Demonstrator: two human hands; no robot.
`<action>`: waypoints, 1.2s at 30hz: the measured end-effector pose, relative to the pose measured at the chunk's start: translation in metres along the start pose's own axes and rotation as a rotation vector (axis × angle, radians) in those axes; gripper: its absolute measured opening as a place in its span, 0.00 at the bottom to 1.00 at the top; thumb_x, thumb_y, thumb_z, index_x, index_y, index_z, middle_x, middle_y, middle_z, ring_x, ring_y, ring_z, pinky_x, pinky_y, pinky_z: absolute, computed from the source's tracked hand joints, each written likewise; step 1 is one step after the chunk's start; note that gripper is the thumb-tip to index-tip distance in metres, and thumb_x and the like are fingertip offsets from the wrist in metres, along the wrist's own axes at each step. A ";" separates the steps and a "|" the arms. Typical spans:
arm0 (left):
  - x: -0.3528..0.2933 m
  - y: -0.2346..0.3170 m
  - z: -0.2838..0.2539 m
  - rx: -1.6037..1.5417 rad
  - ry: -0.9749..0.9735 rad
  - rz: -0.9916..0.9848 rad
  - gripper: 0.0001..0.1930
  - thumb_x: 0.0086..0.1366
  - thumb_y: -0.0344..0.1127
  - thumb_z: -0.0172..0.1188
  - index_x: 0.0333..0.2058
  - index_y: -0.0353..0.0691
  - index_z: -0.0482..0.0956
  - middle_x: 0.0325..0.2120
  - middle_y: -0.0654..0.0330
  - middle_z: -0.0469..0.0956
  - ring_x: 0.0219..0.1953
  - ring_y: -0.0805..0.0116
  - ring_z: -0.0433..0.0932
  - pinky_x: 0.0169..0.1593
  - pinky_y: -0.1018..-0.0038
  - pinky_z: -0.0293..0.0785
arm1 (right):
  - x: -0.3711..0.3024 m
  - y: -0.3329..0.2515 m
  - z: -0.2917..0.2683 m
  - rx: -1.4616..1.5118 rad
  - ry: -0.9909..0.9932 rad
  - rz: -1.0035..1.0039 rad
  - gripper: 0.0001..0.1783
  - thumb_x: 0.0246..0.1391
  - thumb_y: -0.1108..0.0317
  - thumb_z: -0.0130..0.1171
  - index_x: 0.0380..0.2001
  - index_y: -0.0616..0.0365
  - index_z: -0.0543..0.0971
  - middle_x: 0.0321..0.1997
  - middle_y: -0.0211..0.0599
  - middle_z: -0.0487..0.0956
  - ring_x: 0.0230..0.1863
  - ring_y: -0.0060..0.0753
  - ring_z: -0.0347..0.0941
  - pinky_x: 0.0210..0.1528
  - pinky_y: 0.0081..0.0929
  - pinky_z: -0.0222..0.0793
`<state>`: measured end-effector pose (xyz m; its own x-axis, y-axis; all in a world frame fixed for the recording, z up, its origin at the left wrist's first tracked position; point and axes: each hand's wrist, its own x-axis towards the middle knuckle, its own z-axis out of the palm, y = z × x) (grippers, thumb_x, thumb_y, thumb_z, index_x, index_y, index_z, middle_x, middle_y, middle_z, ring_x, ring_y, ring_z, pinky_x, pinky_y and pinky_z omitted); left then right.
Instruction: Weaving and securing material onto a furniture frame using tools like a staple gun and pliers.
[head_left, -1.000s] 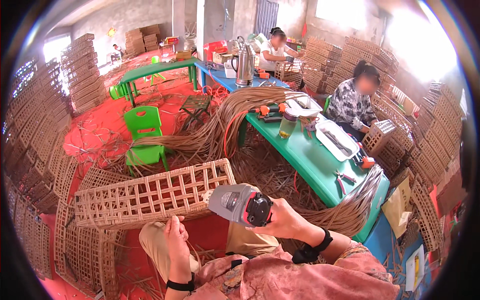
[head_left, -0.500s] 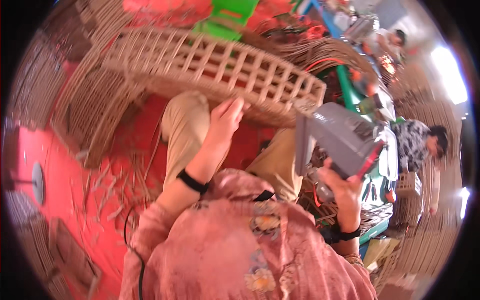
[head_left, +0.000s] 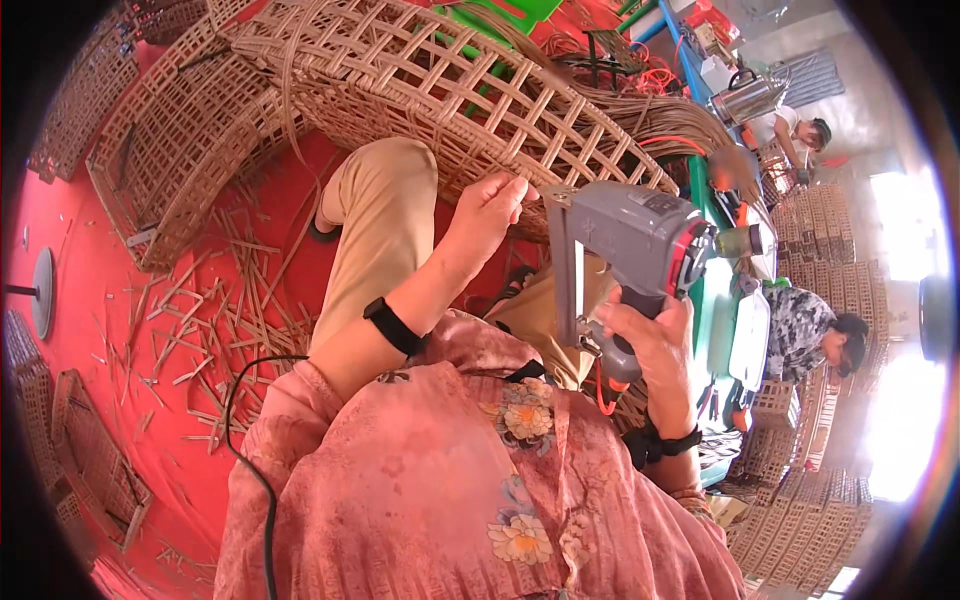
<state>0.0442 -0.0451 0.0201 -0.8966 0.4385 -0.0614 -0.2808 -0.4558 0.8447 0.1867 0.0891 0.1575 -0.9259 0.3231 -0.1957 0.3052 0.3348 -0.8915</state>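
Across my knees lies a long woven wicker basket frame [head_left: 440, 95] with an open lattice side. My left hand [head_left: 490, 215] is closed at its near edge, fingertips pinched against the weave; the fingertips' far side is hidden. In my right hand [head_left: 655, 340] is a grey air staple gun [head_left: 635, 230], with fingers wrapped round its dark handle. The gun's nose is up against the basket's near edge, just right of my left fingertips, though I cannot tell whether it touches.
More wicker pieces [head_left: 185, 150] stand at the left, with cane offcuts [head_left: 235, 330] scattered over the red floor. A green-topped table [head_left: 712, 335] holds tools at my right. Behind the basket lie coiled canes [head_left: 660, 125] and a green stool [head_left: 520, 12]. Two people work at the far right.
The staple gun has swung left and its nose is now close beside my left fingertips. The basket appears turned, its right end lower. My whole view has shifted.
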 end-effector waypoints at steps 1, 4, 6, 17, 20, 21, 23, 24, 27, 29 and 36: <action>0.001 -0.001 -0.001 0.004 -0.002 0.005 0.15 0.69 0.39 0.50 0.31 0.34 0.77 0.20 0.69 0.66 0.24 0.81 0.62 0.31 0.81 0.61 | 0.004 0.002 0.002 0.000 -0.019 -0.010 0.12 0.43 0.75 0.67 0.32 0.60 0.75 0.25 0.25 0.74 0.23 0.14 0.69 0.26 0.17 0.66; 0.005 -0.008 -0.004 -0.007 -0.010 0.025 0.14 0.69 0.38 0.49 0.31 0.33 0.77 0.19 0.69 0.66 0.24 0.81 0.62 0.31 0.81 0.61 | 0.009 -0.001 0.011 0.019 -0.007 -0.020 0.11 0.44 0.74 0.67 0.30 0.60 0.74 0.23 0.25 0.73 0.22 0.15 0.68 0.25 0.17 0.65; 0.008 -0.014 -0.007 -0.032 -0.023 0.034 0.14 0.69 0.38 0.49 0.30 0.33 0.77 0.18 0.69 0.65 0.23 0.81 0.61 0.29 0.81 0.60 | 0.014 0.001 0.016 0.021 -0.001 -0.016 0.11 0.45 0.73 0.67 0.29 0.60 0.74 0.22 0.26 0.74 0.21 0.16 0.68 0.24 0.17 0.64; 0.013 -0.021 -0.010 -0.083 -0.054 0.060 0.14 0.69 0.38 0.50 0.29 0.34 0.77 0.16 0.71 0.63 0.20 0.82 0.58 0.26 0.81 0.57 | 0.017 -0.002 0.029 -0.010 0.123 -0.004 0.15 0.44 0.68 0.68 0.29 0.65 0.74 0.21 0.32 0.75 0.20 0.19 0.69 0.24 0.18 0.65; 0.014 -0.022 -0.010 -0.072 -0.049 0.060 0.14 0.69 0.38 0.50 0.29 0.35 0.78 0.16 0.72 0.63 0.20 0.82 0.58 0.26 0.81 0.57 | 0.018 -0.006 0.033 -0.002 0.122 -0.018 0.15 0.44 0.69 0.68 0.30 0.66 0.74 0.21 0.32 0.75 0.20 0.19 0.69 0.24 0.18 0.65; 0.013 -0.019 -0.009 -0.060 -0.038 0.039 0.14 0.69 0.38 0.50 0.29 0.35 0.78 0.16 0.72 0.63 0.21 0.82 0.58 0.26 0.81 0.57 | 0.019 -0.008 0.033 0.006 0.117 -0.025 0.15 0.45 0.69 0.68 0.30 0.66 0.73 0.21 0.32 0.75 0.20 0.19 0.69 0.24 0.18 0.65; 0.008 -0.014 -0.007 -0.035 -0.014 -0.003 0.14 0.69 0.37 0.50 0.29 0.35 0.78 0.16 0.72 0.63 0.21 0.82 0.58 0.26 0.81 0.57 | 0.020 -0.006 0.036 0.003 0.150 -0.023 0.15 0.45 0.69 0.68 0.30 0.66 0.73 0.22 0.32 0.75 0.20 0.19 0.69 0.24 0.18 0.65; 0.008 -0.014 -0.007 -0.032 -0.025 0.003 0.13 0.69 0.37 0.50 0.31 0.36 0.78 0.16 0.73 0.61 0.20 0.83 0.57 0.25 0.82 0.55 | 0.022 -0.007 0.036 0.004 0.166 -0.031 0.15 0.45 0.69 0.68 0.30 0.66 0.73 0.22 0.32 0.75 0.20 0.19 0.69 0.24 0.19 0.65; 0.009 -0.018 -0.008 -0.024 -0.046 0.013 0.12 0.70 0.37 0.48 0.33 0.37 0.77 0.16 0.75 0.59 0.20 0.85 0.54 0.23 0.86 0.51 | 0.027 -0.007 0.026 -0.014 0.086 -0.010 0.20 0.42 0.72 0.68 0.37 0.64 0.70 0.23 0.32 0.73 0.19 0.22 0.70 0.25 0.20 0.67; 0.009 -0.017 -0.008 -0.026 -0.048 0.013 0.12 0.70 0.37 0.48 0.34 0.37 0.78 0.16 0.75 0.59 0.20 0.85 0.55 0.24 0.86 0.52 | 0.029 -0.009 0.025 -0.005 0.081 -0.030 0.18 0.43 0.71 0.68 0.35 0.64 0.71 0.23 0.32 0.74 0.19 0.21 0.69 0.24 0.20 0.66; 0.009 -0.019 -0.010 -0.054 -0.068 0.033 0.13 0.70 0.38 0.50 0.34 0.35 0.77 0.17 0.74 0.59 0.22 0.83 0.56 0.26 0.84 0.55 | 0.034 -0.014 0.008 -0.190 -0.009 -0.004 0.14 0.41 0.71 0.70 0.28 0.64 0.75 0.22 0.32 0.75 0.19 0.20 0.69 0.24 0.19 0.65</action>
<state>0.0379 -0.0400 -0.0013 -0.8807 0.4736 0.0040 -0.2712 -0.5113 0.8154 0.1489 0.0887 0.1601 -0.9287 0.3143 -0.1968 0.3377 0.4976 -0.7990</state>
